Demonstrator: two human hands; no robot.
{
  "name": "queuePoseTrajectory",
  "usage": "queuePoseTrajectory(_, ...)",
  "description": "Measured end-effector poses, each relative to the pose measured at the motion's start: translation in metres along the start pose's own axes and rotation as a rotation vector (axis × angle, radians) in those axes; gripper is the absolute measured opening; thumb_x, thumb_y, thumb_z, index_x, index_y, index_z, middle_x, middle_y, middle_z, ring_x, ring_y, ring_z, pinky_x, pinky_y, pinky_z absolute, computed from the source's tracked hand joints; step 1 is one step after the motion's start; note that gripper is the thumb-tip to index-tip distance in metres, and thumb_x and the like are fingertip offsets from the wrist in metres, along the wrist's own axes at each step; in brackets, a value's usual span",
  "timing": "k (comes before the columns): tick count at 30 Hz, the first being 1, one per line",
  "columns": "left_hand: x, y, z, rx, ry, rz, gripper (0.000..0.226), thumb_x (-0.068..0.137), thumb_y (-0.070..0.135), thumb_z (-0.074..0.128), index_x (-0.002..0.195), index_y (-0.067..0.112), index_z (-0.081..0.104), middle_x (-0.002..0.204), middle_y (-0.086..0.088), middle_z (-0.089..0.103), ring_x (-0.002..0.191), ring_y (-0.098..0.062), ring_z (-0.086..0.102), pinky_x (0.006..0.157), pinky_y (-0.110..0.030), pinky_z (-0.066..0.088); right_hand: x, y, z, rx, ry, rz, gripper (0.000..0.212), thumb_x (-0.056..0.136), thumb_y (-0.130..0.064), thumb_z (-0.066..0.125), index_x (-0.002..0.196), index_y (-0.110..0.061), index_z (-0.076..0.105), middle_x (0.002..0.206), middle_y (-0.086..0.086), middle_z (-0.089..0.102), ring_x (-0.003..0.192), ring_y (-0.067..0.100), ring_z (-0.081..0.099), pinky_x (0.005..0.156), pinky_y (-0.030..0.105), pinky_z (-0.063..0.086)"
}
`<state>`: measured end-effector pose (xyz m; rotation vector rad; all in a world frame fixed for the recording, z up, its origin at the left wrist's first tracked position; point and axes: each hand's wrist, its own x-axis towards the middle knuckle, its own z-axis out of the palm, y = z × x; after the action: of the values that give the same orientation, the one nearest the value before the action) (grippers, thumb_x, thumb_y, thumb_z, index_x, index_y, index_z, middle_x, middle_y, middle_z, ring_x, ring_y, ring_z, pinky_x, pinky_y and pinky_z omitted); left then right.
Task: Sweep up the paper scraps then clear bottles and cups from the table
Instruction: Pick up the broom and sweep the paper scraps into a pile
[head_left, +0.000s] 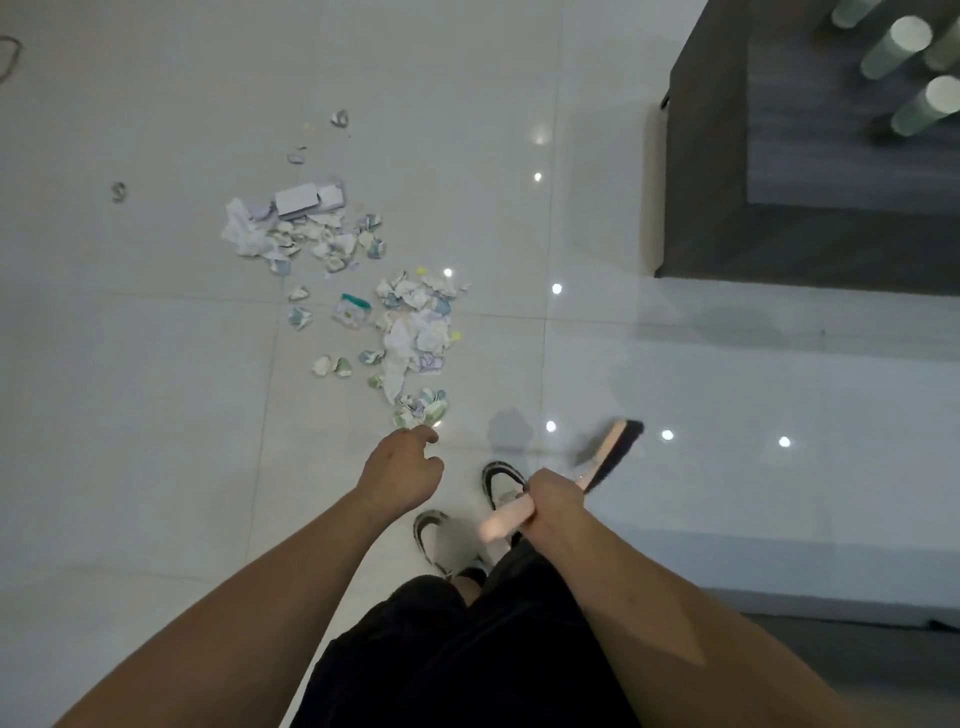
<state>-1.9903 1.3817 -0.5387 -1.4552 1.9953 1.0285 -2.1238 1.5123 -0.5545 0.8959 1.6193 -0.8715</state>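
The brush is gripped by the right hand; the left hand hangs loosely curled, apparently empty. Paper scraps at eleven o'clock should be gathered inward with short strokes.

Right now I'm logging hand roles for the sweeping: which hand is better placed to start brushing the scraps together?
Right. The right hand already grips the pink brush, bristles low near the floor. The left hand holds nothing and hangs just short of the nearest paper scraps.
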Motion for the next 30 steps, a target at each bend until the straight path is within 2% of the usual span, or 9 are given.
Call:
queuePoseTrajectory(4,0.007,-0.005,-0.006,0.063,-0.06,0.047,0.045,0.086,0.021,0.054,0.131,0.021,0.054,0.128,-0.005,0.055,0.114,-0.022,0.053,0.09,-0.028,0.041,-0.017,0.02,0.041,0.087,-0.101,0.039,0.025,0.092,0.001,0.046,0.115,-0.004,0.055,0.093,0.015,0.056,0.063,0.022,0.051,0.053,0.029,0.05)
queuePoseTrajectory(9,0.024,-0.034,-0.044,0.068,-0.047,0.11,0.045,0.085,0.022,0.053,0.13,0.021,0.055,0.127,-0.005,0.056,0.113,-0.022,0.053,0.088,-0.027,0.041,-0.038,0.032,0.101,0.038,-0.169,-0.025,0.016,0.089,0.004,0.044,0.097,-0.006,0.053,0.082,0.012,0.052,0.056,0.02,0.048,0.048,0.024,0.041)
queuePoseTrajectory(10,0.028,-0.046,-0.055,0.07,-0.039,0.124,0.045,0.085,0.022,0.053,0.13,0.021,0.055,0.126,-0.005,0.056,0.114,-0.022,0.053,0.088,-0.027,0.04,-0.043,0.035,0.116,0.013,-0.173,-0.033,0.016,0.09,0.004,0.044,0.097,-0.006,0.053,0.08,0.012,0.053,0.056,0.02,0.049,0.047,0.024,0.04)
queuePoseTrajectory(14,0.049,-0.113,-0.098,0.078,-0.005,0.158,0.044,0.087,0.022,0.054,0.132,0.021,0.055,0.127,-0.005,0.056,0.115,-0.021,0.053,0.085,-0.025,0.037,-0.055,0.065,0.194,-0.011,-0.182,-0.086,0.031,0.09,0.004,0.042,0.118,0.0,0.055,0.084,0.014,0.053,0.054,0.02,0.049,0.04,0.019,0.04)
queuePoseTrajectory(16,0.058,-0.157,-0.122,0.064,-0.007,0.163,0.044,0.088,0.023,0.054,0.132,0.021,0.054,0.127,-0.004,0.055,0.113,-0.02,0.053,0.082,-0.024,0.037,-0.067,0.086,0.242,-0.003,-0.194,-0.108,0.032,0.09,0.005,0.043,0.12,0.001,0.054,0.087,0.014,0.051,0.056,0.021,0.048,0.038,0.018,0.039)
queuePoseTrajectory(18,0.062,-0.205,-0.147,0.055,-0.008,0.151,0.044,0.088,0.023,0.054,0.132,0.023,0.054,0.126,-0.003,0.055,0.112,-0.02,0.054,0.081,-0.024,0.036,-0.083,0.104,0.29,-0.017,-0.222,-0.118,0.028,0.088,0.008,0.044,0.112,-0.001,0.053,0.08,0.013,0.048,0.055,0.021,0.044,0.038,0.018,0.038)
queuePoseTrajectory(21,0.063,-0.276,-0.187,0.067,-0.017,0.122,0.046,0.087,0.021,0.053,0.132,0.022,0.053,0.128,-0.003,0.054,0.113,-0.02,0.054,0.08,-0.024,0.036,-0.107,0.115,0.353,-0.025,-0.3,-0.115,0.012,0.088,0.006,0.045,0.093,-0.003,0.051,0.065,0.012,0.045,0.039,0.017,0.042,0.037,0.018,0.036)
queuePoseTrajectory(24,0.064,-0.331,-0.221,0.091,-0.018,0.089,0.046,0.087,0.019,0.052,0.133,0.021,0.053,0.13,-0.004,0.054,0.114,-0.022,0.053,0.081,-0.024,0.037,-0.123,0.116,0.393,-0.019,-0.338,-0.121,0.015,0.09,0.001,0.047,0.077,-0.006,0.048,0.053,0.009,0.044,0.032,0.015,0.037,0.035,0.018,0.034)
queuePoseTrajectory(30,0.067,-0.372,-0.253,0.092,-0.022,0.102,0.046,0.089,0.02,0.05,0.135,0.02,0.051,0.135,-0.006,0.052,0.117,-0.023,0.052,0.081,-0.022,0.035,-0.141,0.14,0.405,-0.032,-0.242,-0.197,0.009,0.088,-0.001,0.056,0.079,-0.002,0.055,0.047,0.008,0.048,0.032,0.016,0.04,0.036,0.02,0.035)
